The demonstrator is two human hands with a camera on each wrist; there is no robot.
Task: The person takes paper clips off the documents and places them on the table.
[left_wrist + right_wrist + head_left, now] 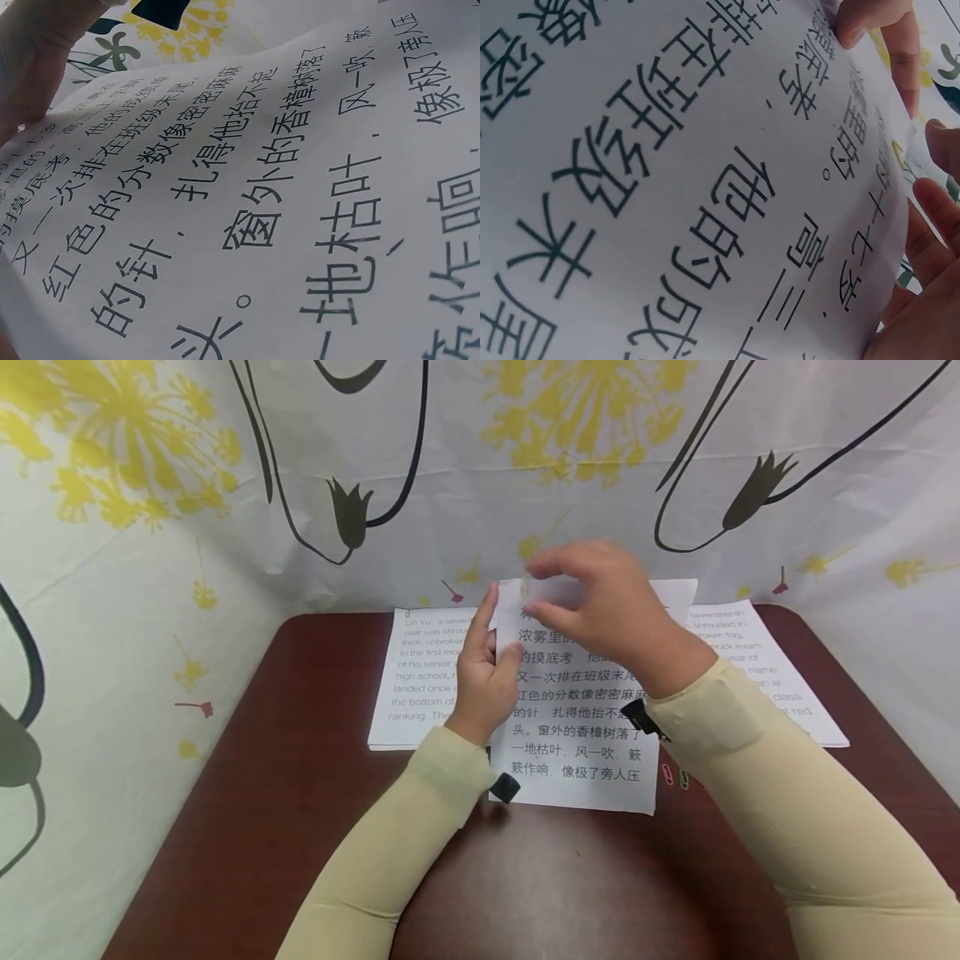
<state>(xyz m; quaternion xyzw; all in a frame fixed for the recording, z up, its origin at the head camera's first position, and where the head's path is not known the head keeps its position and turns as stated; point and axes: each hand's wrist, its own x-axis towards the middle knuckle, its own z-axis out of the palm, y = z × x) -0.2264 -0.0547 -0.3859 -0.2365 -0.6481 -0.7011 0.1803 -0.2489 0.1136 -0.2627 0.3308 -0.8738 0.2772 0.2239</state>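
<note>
Left hand [483, 681] grips the left edge of the Chinese-text sheets [577, 752], thumb on the printed face and fingers curled behind, index finger up along the edge. Right hand [600, 602] sits at the top edge, thumb and fingers pinched together on what looks like a small pale paper clip [527, 587]; motion blur there, so the clip itself is a judgement. The sheets are lifted at the top and tilted toward the person, bottom edge near the dark red surface [300, 793]. Step in hand looks like clipping the top edge; next move calls for sliding the clip square over the aligned corner while the left hand keeps the stack from shifting. Flat on the surface behind: an English-text page at the left [420, 677] and another at the right [780, 685], both partly covered by hands and sleeves. Two loose clips, red and green [675, 775], lie just beside the right sleeve. Whether the held stack is one sheet or several can't be told. Wrist views show only close-up print and fingertips.
</note>
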